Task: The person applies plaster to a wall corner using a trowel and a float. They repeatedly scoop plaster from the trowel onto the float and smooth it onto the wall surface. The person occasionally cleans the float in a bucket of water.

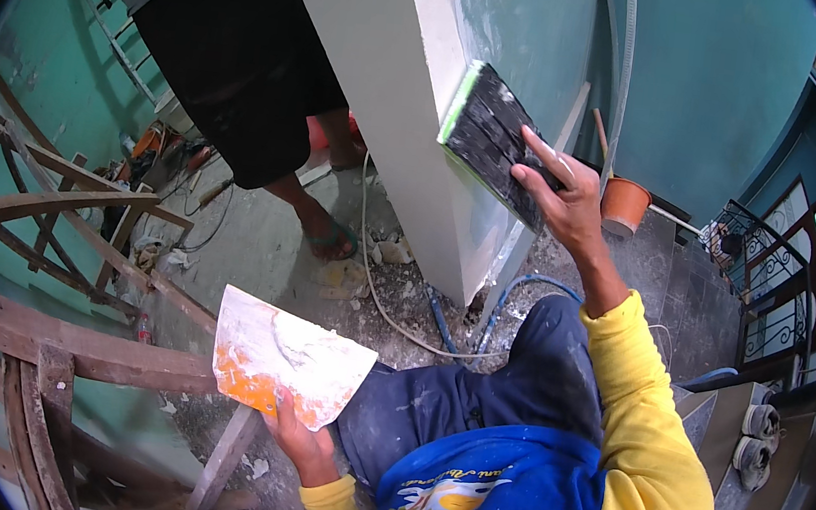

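Observation:
My right hand [571,201] grips a black rectangular plastering float [492,132] with a bright green edge and white smears on its face. The float is tilted against, or very close to, the corner of a pale wall end [370,59]; contact is hard to make out. Low on the left, my left hand [303,438] is closed on the lower edge of an orange board [250,384]. White putty [292,343] covers most of that board. Patchy white filler marks the blue-green wall face [500,19] beside the float.
Another person [233,64] in dark shorts and sandals stands beyond the wall end. Curved wooden frames [75,348] crowd the left. A hose [372,301] crosses the dirty floor. An orange bucket [625,205] stands to the right; shoes [757,446] sit on steps.

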A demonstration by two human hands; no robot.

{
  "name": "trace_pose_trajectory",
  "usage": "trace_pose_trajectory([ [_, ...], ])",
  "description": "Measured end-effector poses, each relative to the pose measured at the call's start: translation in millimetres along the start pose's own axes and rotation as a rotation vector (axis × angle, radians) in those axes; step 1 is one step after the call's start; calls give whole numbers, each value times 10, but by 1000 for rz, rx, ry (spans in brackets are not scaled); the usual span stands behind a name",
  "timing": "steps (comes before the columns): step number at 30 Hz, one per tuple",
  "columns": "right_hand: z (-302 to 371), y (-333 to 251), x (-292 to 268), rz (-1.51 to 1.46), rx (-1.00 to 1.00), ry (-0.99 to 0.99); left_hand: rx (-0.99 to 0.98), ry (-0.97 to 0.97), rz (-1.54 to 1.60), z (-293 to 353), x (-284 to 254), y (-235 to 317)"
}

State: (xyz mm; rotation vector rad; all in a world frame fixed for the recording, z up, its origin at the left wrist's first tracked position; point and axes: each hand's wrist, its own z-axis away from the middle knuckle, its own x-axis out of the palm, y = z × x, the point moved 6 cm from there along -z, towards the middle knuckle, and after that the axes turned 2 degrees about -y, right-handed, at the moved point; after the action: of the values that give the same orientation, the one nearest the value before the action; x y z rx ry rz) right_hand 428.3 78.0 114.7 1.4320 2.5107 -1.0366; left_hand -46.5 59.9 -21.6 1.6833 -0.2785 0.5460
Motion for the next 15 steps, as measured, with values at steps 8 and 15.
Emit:
trace_pose_trajectory([
  [8,403,385,-132,113,64,-71,12,7,2,44,-14,31],
  [15,-104,-182,-167,33,20,-9,-7,-7,64,-2,83,17],
])
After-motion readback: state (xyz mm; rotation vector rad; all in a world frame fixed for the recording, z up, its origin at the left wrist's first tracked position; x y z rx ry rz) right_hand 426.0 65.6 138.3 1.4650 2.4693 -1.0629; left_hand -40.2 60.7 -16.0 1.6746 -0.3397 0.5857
